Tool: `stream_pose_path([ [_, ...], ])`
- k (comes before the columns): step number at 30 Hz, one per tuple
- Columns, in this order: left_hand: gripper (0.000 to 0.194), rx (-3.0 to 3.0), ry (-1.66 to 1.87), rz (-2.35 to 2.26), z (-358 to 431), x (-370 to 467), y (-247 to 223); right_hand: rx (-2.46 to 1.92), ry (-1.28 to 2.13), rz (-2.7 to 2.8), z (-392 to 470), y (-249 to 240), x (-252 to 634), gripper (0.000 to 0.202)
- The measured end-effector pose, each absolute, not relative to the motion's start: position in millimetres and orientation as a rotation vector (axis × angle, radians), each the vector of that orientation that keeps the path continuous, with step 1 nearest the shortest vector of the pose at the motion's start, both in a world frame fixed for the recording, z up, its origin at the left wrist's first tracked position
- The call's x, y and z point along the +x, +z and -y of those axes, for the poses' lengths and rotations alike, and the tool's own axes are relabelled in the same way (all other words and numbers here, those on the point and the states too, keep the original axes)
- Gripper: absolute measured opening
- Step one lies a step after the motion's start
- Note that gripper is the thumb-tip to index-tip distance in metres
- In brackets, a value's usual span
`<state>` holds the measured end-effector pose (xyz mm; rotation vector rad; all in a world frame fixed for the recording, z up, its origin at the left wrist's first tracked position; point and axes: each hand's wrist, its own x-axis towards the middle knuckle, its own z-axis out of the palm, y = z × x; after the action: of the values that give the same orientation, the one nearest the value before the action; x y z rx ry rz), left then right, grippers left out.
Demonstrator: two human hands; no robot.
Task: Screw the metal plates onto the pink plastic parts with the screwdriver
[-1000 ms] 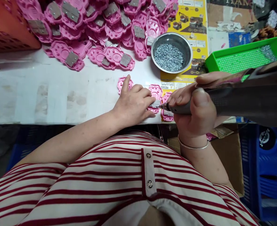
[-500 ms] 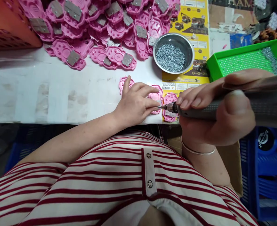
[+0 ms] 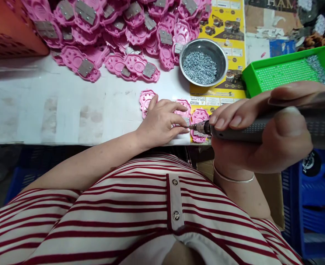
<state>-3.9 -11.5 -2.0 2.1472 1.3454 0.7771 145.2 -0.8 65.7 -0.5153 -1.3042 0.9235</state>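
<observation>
My right hand (image 3: 251,129) is wrapped round a grey electric screwdriver (image 3: 240,133), its bit pointing left. The bit reaches the fingertips of my left hand (image 3: 164,123). Thumb and forefinger there are pinched together at the bit's tip, and whatever small thing is between them is too small to make out. Under these fingers lies a pink plastic part (image 3: 184,106) with a metal plate, partly covered by my hand. A second pink part (image 3: 199,116) lies to its right, below the screwdriver's nose. Another pink part (image 3: 146,99) shows beyond my left hand.
A steel bowl of small screws (image 3: 225,70) stands behind my hands. To the right is a green tray (image 3: 286,71) with more small metal pieces. Pink parts with metal plates (image 3: 140,66) are heaped at the back, beside an orange basket (image 3: 10,33). The table edge (image 3: 68,143) is close to my body.
My right hand and the screwdriver have shifted slightly right. My left fingers have drawn in a little, and the leftmost pink part is less covered.
</observation>
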Motion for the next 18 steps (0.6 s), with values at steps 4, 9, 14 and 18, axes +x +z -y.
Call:
stream_pose_path([
  [4, 0.007, 2.141, 0.773, -1.381, 12, -4, -2, -0.405, 0.772, 1.325, -8, 56, 142, 0.007],
  [9, 0.006, 2.156, 0.768, -1.409, 12, -3, -1, -0.378, 0.776, 1.307, -9, 54, 139, 0.008],
  [14, 0.012, 2.222, 0.735, -1.441, 12, -3, -1, -0.352, 0.801, 1.275, -10, 54, 140, 0.009],
  [18, 0.033, 2.311, 0.688, -1.487, 13, -5, -4, -0.436, 0.775, 1.301, -12, 44, 144, 0.014],
])
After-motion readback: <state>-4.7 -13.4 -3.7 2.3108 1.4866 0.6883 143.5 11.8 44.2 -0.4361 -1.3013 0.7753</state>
